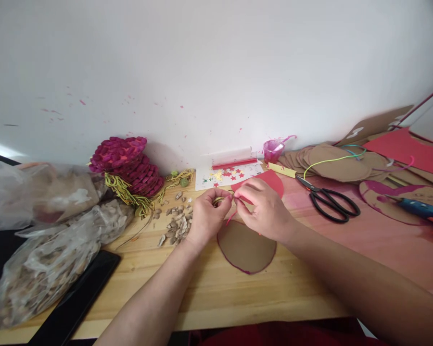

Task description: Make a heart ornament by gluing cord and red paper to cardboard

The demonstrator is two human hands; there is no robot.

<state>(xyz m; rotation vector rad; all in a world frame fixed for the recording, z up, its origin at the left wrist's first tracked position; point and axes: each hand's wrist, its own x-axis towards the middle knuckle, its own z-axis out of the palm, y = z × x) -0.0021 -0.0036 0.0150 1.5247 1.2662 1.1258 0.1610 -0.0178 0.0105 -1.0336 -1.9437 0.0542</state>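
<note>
Wall: white [216,62], flecked with pink, rising behind the work.
Wooden table: pale planks [202,298], with a pinkish stain toward the right.
Plastic bag: clear and crumpled [57,259], full of shell-like bits, lying at the far left.
Cardboard disc: brown with a purple edge [247,247], flat on the table just below the hands; probably light and fairly stiff, best taken by its rim, though a hard squeeze could crease it.
Scissors: black-handled [313,189], resting to the right of the hands.
Right hand: raised above the disc's upper edge [265,206], thumb and forefinger pinching what looks like the thin cord.
Left hand: facing it [207,214], thumb and forefinger pressed together at the same spot; the remaining fingers curl in.
Shells: a loose heap [178,226] just left of the left hand.
Thin cord: pink [231,218], showing below the fingertips; whether it touches the disc, I cannot tell. Likely weightless, limp and apt to slip, so grip close to the end.
</note>
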